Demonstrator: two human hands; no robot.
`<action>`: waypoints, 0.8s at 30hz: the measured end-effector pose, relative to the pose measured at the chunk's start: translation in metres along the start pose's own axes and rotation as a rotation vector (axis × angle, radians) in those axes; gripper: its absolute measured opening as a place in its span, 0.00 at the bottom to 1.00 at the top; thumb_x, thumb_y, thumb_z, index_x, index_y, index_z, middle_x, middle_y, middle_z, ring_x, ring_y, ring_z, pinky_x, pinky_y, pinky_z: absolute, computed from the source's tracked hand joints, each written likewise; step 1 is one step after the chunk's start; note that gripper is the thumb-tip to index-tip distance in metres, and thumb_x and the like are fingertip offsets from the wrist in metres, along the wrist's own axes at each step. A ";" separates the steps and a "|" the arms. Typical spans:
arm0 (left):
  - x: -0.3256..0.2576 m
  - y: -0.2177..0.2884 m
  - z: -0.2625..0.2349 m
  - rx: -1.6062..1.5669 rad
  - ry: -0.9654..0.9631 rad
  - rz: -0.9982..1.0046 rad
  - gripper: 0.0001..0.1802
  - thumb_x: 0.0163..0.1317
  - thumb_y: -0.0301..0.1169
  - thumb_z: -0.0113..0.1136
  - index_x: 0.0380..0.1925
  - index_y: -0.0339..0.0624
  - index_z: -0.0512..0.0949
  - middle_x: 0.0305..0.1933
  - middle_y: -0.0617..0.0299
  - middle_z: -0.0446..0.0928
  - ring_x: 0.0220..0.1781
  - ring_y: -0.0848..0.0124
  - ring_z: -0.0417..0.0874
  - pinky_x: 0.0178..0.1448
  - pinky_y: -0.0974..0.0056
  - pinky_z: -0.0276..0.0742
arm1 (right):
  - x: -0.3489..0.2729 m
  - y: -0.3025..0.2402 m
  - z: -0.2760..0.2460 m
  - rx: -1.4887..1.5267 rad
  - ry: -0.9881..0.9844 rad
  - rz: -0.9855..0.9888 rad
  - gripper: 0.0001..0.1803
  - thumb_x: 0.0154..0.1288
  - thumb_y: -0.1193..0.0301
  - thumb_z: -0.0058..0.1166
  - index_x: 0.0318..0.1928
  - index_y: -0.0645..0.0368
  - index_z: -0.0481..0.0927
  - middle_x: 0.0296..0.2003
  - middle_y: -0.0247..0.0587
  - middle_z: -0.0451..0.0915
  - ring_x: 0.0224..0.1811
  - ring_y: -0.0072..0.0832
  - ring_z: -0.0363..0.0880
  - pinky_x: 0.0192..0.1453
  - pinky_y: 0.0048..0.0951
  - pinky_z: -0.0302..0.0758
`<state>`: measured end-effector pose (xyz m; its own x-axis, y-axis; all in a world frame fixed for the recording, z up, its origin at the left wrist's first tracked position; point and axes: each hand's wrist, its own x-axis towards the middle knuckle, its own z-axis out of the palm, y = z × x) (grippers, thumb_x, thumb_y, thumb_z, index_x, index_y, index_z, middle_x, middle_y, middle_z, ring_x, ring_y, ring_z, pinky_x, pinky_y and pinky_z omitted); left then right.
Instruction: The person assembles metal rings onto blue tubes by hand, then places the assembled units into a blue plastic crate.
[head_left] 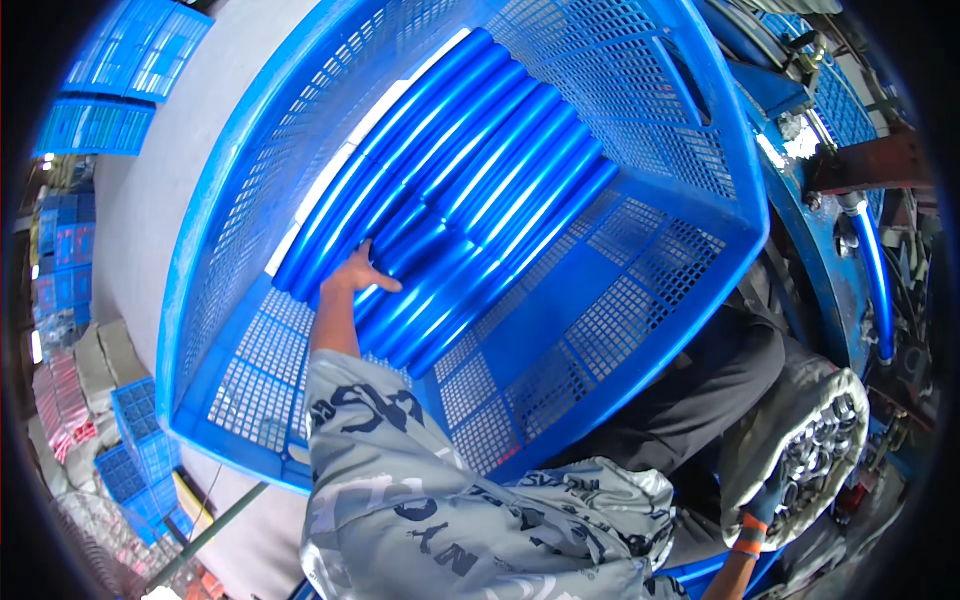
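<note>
Shirt: grey with dark markings [410,500], spread across the lower middle, nearest the view.
Right hand: dark-gloved [768,503], an orange band [750,538] at its wrist, at the near edge of the sack; its fingers are mostly hidden, so whether they grip or hang loose I cannot tell.
Sack: pale cloth [742,470], its mouth showing shiny metal pieces [818,452], out to the person's right.
Left hand: bare [362,270], spread, the thumb angled off rightward from the fingers, touching the tubes at the left part of their near bank; whether it bears any weight is not clear.
Blue tubes: glossy, long and round [530,140], side by side inside the basket, in two banks meeting roughly end to end just beyond the left hand.
Hand to tubes: most of the tubes lie ahead and to the right of the left hand; their long axis slants from lower left to upper right, leaning rightward of the forearm's line. The left hand is the nearer; the right is well apart, outside the basket.
Basket: large, blue, mesh-walled [530,342], its floor bare toward the right.
Machine: beyond the basket's right rim, blue frame [845,285], with one glossy blue tube [876,270] beside it.
Stacked crates: blue [125,60], far upper left.
</note>
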<state>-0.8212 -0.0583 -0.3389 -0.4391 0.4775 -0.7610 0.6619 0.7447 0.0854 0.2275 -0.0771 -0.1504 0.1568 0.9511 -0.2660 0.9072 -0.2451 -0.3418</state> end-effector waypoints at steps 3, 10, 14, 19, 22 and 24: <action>-0.013 -0.015 0.010 0.032 0.121 -0.058 0.96 0.35 0.57 0.98 0.97 0.43 0.41 0.98 0.33 0.50 0.99 0.37 0.53 1.00 0.42 0.55 | 0.000 -0.011 -0.001 -0.038 -0.020 -0.032 0.41 0.78 0.68 0.67 0.87 0.63 0.73 0.84 0.55 0.76 0.89 0.48 0.71 0.93 0.44 0.64; -0.043 -0.003 0.029 0.115 0.240 0.011 0.91 0.39 0.54 0.95 0.98 0.49 0.42 0.94 0.28 0.58 0.96 0.36 0.60 0.98 0.39 0.60 | -0.002 -0.017 -0.002 0.005 0.026 0.009 0.39 0.79 0.68 0.68 0.86 0.64 0.75 0.82 0.54 0.78 0.85 0.48 0.77 0.87 0.42 0.72; -0.074 0.009 0.036 0.086 0.287 -0.032 0.86 0.44 0.52 0.92 0.97 0.49 0.44 0.92 0.29 0.61 0.93 0.35 0.65 0.95 0.37 0.66 | -0.008 -0.058 -0.021 0.015 0.054 0.069 0.34 0.82 0.66 0.67 0.82 0.64 0.79 0.77 0.59 0.81 0.78 0.51 0.83 0.82 0.44 0.76; -0.108 0.050 0.071 0.007 0.321 0.008 0.84 0.42 0.53 0.89 0.96 0.46 0.47 0.87 0.23 0.68 0.88 0.31 0.72 0.91 0.38 0.72 | -0.015 -0.007 -0.008 0.419 0.163 0.203 0.28 0.82 0.64 0.69 0.73 0.69 0.87 0.71 0.52 0.84 0.66 0.41 0.89 0.72 0.43 0.84; -0.130 0.075 0.103 -0.123 0.250 0.277 0.84 0.44 0.49 0.92 0.94 0.30 0.48 0.85 0.21 0.71 0.86 0.34 0.76 0.90 0.44 0.75 | -0.025 0.006 -0.003 0.447 0.233 0.024 0.24 0.79 0.77 0.64 0.72 0.72 0.88 0.65 0.58 0.93 0.65 0.44 0.92 0.75 0.45 0.84; -0.153 0.123 0.112 -0.196 0.267 0.486 0.81 0.43 0.45 0.94 0.91 0.25 0.53 0.82 0.26 0.76 0.84 0.39 0.80 0.88 0.47 0.76 | -0.017 0.001 0.003 0.138 0.412 -0.142 0.20 0.73 0.75 0.66 0.62 0.66 0.93 0.53 0.58 0.97 0.55 0.51 0.96 0.64 0.49 0.88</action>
<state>-0.6048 -0.0921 -0.2844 -0.2679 0.8678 -0.4186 0.7120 0.4710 0.5208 0.2245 -0.0938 -0.1494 0.2023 0.9656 0.1637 0.8749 -0.1030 -0.4733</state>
